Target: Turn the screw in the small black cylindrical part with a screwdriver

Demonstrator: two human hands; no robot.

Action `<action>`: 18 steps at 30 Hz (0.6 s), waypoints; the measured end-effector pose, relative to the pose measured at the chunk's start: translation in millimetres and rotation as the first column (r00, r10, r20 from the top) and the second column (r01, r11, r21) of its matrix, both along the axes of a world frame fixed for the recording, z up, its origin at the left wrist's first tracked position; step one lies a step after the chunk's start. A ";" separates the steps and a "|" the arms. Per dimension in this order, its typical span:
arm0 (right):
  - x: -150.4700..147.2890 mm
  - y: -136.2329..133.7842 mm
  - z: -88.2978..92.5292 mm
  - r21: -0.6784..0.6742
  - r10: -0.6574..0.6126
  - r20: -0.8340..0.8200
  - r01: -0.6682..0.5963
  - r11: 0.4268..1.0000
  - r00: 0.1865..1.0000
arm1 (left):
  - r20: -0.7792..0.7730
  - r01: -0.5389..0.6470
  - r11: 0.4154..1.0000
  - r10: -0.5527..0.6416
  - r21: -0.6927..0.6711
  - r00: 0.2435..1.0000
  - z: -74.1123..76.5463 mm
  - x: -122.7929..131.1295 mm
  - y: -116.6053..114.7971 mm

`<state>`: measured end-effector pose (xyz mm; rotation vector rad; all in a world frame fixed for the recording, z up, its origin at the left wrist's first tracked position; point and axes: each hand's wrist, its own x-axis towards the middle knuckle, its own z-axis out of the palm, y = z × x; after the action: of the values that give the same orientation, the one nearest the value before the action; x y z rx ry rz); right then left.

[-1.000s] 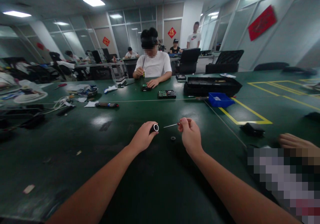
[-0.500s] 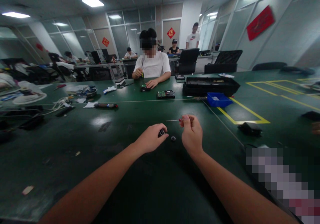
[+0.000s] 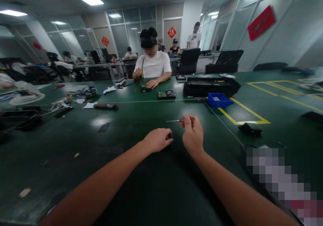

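My left hand (image 3: pixel 157 140) is closed, fingers curled, around a small dark round part (image 3: pixel 169 137), low over the green table (image 3: pixel 131 172). Its fingers cover most of that part. To the right, my right hand (image 3: pixel 193 133) grips a screwdriver (image 3: pixel 174 121) by its reddish handle. The thin metal shaft points left, above and beyond the left fingertips, touching nothing that I can see. The small round metal piece that lay between the hands does not show now; the left hand is over or beside that place.
Opposite sits a co-worker (image 3: pixel 152 62) with a tool and a small green circuit board (image 3: pixel 145 88). A hard drive (image 3: pixel 166 94), a blue bin (image 3: pixel 220 100), a long black tray (image 3: pixel 212 86) and a dark-handled tool (image 3: pixel 105 106) lie beyond my hands. A black block (image 3: pixel 250 129) is at right.
My left hand has moved right, with the dark round part, to where the small round metal piece lay; that piece is out of sight. My right hand holds the screwdriver nearly still.
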<state>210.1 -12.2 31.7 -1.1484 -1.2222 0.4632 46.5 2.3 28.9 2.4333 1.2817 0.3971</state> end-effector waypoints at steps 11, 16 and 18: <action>1.0 -0.6 -1.9 -0.057 0.039 0.010 -0.038 0.998 0.999 | 0.755 -0.160 0.815 0.578 -0.557 0.311 12.2 -137.7 8.1; 0.2 -0.2 -3.6 -0.070 0.040 0.020 -0.038 0.997 0.999 | 0.726 -0.354 0.665 0.685 -0.658 -0.062 25.4 -232.7 -4.0; 0.2 0.4 -4.3 -0.068 0.040 0.013 -0.039 0.997 0.999 | 0.729 -0.515 0.579 0.670 -0.632 -0.142 27.4 -274.4 -14.6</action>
<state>210.3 -11.7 27.5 -1.1882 -1.2520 0.5301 -228.0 -12.3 56.2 0.6596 1.4969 1.6949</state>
